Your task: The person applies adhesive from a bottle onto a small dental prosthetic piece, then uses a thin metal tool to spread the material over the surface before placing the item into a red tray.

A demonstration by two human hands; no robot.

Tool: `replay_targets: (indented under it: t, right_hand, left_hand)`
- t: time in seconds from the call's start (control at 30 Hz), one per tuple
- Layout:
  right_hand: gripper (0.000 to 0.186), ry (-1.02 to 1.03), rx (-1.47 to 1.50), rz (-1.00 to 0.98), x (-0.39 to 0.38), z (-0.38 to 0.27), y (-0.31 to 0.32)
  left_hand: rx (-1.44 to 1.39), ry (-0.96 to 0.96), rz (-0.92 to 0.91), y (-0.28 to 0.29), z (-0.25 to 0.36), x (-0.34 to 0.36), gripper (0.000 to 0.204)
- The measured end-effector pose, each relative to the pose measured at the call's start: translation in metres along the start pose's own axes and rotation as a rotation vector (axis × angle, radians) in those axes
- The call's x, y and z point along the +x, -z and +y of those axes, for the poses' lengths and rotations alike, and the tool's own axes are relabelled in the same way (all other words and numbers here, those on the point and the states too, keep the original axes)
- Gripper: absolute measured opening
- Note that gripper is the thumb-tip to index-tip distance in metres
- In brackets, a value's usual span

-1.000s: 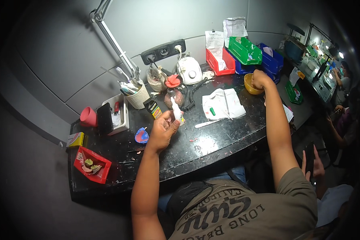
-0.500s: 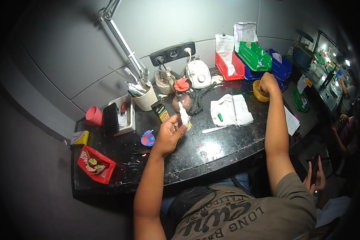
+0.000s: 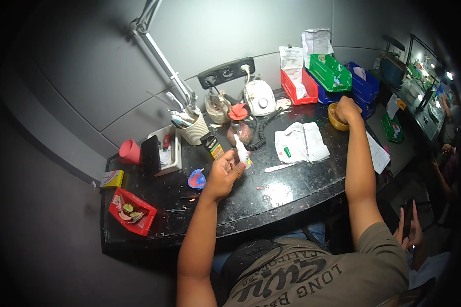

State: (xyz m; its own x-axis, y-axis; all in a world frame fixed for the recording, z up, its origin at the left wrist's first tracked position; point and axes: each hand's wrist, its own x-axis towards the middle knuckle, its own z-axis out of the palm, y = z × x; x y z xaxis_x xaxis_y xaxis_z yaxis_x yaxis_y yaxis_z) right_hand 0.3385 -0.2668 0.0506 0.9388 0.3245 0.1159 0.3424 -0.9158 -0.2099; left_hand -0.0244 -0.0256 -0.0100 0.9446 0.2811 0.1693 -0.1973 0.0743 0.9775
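Observation:
My left hand (image 3: pixel 228 171) is closed round a small white nozzle bottle (image 3: pixel 242 152), held upright over the black bench (image 3: pixel 241 204). A yellow and black packet (image 3: pixel 214 147) stands just behind it. My right hand (image 3: pixel 347 110) is curled down into a yellow bowl (image 3: pixel 335 122); its fingertips and whatever they hold are hidden. Between my hands lies white paper (image 3: pixel 312 146) with a green piece (image 3: pixel 287 152) and a thin tool, and a white-handled knife (image 3: pixel 276 168) in front. A blue and red moulded piece (image 3: pixel 196 179) lies left of my left hand.
Red (image 3: pixel 297 94), green (image 3: pixel 330 71) and blue bins line the back right. A brush cup (image 3: pixel 193 132), white machine (image 3: pixel 261 97), white tray (image 3: pixel 175 158), pink cup (image 3: pixel 129 152) and red bin (image 3: pixel 144 221) surround the work area. Another person's hands (image 3: pixel 415 230) hold a phone at lower right.
The whole scene has slid rightward in the picture as the view shifted. My left hand still grips the bottle, and my right hand remains down at the bowl.

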Motion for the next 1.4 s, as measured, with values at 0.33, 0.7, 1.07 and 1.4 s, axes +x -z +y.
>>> replay_targets:
  t: [0.33,0.7,1.07,1.4]
  right_hand:
    - [0.027,-0.011,-0.017,0.146,0.007,0.021,-0.014]
    - [0.027,0.010,0.053,0.101,0.002,0.014,-0.006]
    - [0.031,0.102,0.069,0.043,0.013,0.026,-0.026]
    - [0.013,0.068,0.065,0.175,0.020,0.038,-0.023]
  left_hand:
    - [0.005,0.010,0.008,-0.001,0.003,0.000,0.040]
    - [0.024,0.011,0.006,0.000,0.001,0.000,0.042]
    - [0.028,0.034,-0.006,0.000,0.004,0.000,0.041]
    - [0.014,-0.012,-0.002,-0.002,-0.001,0.002,0.048]
